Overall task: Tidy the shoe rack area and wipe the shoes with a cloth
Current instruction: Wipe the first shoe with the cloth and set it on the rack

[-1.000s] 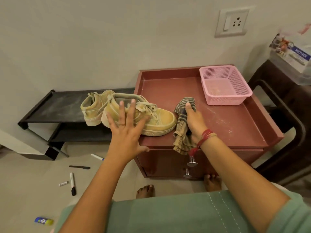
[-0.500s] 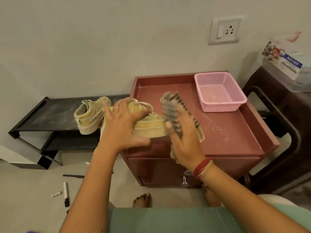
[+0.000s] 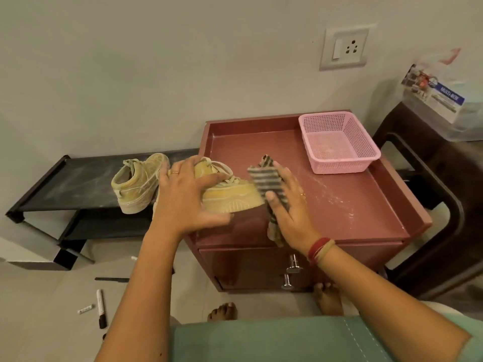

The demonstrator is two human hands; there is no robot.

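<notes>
Gripping shoe from above with spread left hand; pinching cloth in right hand, at shoe's 3 o'clock, against toe.

Two shoes, one cloth, one pink basket, two hands.

The left hand grips the near shoe and covers its heel and ankle; we see only the toe and some laces. The striped cloth is blurred at its upper end. Its middle lies under the thumb of the right hand, and we cannot tell how it folds behind the palm. At the right edge of the frame, a clear box and a dark chair are cut off. At lower left, a thin black stick runs behind the left forearm, and the small white piece is too small for us to identify.
</notes>
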